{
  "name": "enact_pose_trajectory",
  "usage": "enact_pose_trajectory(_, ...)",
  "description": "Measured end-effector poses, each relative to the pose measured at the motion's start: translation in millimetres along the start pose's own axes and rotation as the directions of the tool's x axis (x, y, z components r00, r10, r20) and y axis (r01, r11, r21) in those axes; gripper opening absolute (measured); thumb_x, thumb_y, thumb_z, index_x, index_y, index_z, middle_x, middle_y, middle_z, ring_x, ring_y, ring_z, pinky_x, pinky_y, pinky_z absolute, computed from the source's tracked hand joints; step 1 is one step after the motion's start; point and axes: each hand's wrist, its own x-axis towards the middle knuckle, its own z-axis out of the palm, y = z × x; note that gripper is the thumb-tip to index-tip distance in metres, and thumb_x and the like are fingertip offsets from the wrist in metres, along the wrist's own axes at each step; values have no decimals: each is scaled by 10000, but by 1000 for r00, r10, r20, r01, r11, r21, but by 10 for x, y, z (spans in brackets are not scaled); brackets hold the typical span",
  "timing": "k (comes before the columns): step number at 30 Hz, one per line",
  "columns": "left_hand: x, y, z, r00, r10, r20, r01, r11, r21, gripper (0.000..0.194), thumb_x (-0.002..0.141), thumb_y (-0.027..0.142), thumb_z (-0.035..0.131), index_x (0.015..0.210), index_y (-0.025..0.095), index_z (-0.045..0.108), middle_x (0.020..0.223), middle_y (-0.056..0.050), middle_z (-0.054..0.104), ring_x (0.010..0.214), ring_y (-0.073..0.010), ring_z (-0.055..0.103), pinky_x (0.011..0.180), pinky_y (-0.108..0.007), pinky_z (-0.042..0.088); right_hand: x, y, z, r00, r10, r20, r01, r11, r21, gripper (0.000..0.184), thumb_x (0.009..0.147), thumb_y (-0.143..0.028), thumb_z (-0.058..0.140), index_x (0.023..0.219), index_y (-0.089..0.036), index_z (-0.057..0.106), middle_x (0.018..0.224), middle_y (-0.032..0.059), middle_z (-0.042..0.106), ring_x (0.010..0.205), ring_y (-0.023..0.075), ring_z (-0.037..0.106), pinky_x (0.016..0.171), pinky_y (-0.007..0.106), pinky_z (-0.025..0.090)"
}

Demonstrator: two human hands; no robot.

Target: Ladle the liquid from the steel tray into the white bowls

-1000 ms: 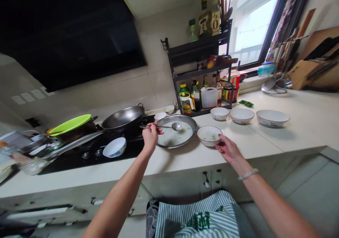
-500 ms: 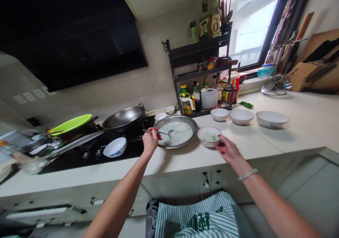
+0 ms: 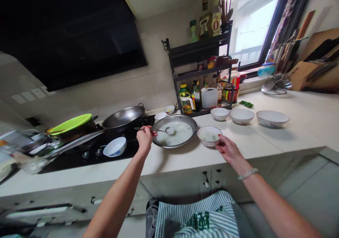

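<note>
My left hand [image 3: 145, 139] is closed around the handle of a metal spoon [image 3: 161, 130]. The spoon's bowl holds white liquid and sits at the surface of the milky soup [image 3: 180, 134] inside a wide steel basin [image 3: 195, 127]. To the right of the basin, a white bowl [image 3: 208, 144] with a dark red rim contains some of the same liquid with green bits. My right hand [image 3: 228, 149] grips that bowl's right side, fingers at the rim and thumb low on the wall. The bowl rests on the counter.
Three white bowls [image 3: 242, 117] stand in a row at the back right, near chopped greens [image 3: 246, 104]. Behind is a black condiment rack [image 3: 201, 76]. A wok [image 3: 124, 118], a tilted bowl [image 3: 114, 147] and a pot with a green strainer [image 3: 71, 123] occupy the stove.
The spoon dipped into the soup, then rose with white liquid in its bowl. My left hand has shifted slightly left. My right hand has stayed on the white bowl.
</note>
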Motion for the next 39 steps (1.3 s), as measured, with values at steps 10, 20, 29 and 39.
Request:
enact_pose_trajectory(10,-23,141,67,980,-200,-5,195,959,-205,145,767,114,446,703,103,576,515,-18,585,419,-127,597,471,-253,533,-6,-7,16,1000,0,-10,0,1000,-2,249,588,-263,764,733,-167,586,555,-2,556,397,73,468,269,135,243)
enact_pose_trajectory(20,-62,186,115,979,-202,5,199,956,-217,143,772,120,458,698,104,579,548,-15,587,430,-126,592,464,-257,525,-4,-2,16,1000,-5,-15,5,1000,1,250,582,-260,760,738,-167,589,543,-3,560,399,74,468,276,133,253)
enact_pose_trajectory(29,-91,173,150,977,-210,25,210,953,-218,156,786,112,458,695,104,584,571,-26,605,448,-127,609,526,-277,556,7,5,4,1000,3,-20,-3,1000,6,269,580,-265,764,752,-171,579,561,1,565,400,75,471,279,134,245)
enact_pose_trajectory(39,-253,432,348,977,-197,86,213,937,-275,158,793,88,456,699,93,584,558,-13,586,446,-107,597,518,-245,554,9,6,-2,1000,5,-17,-5,1000,11,259,592,-257,752,760,-165,577,563,-3,555,401,73,471,277,130,237)
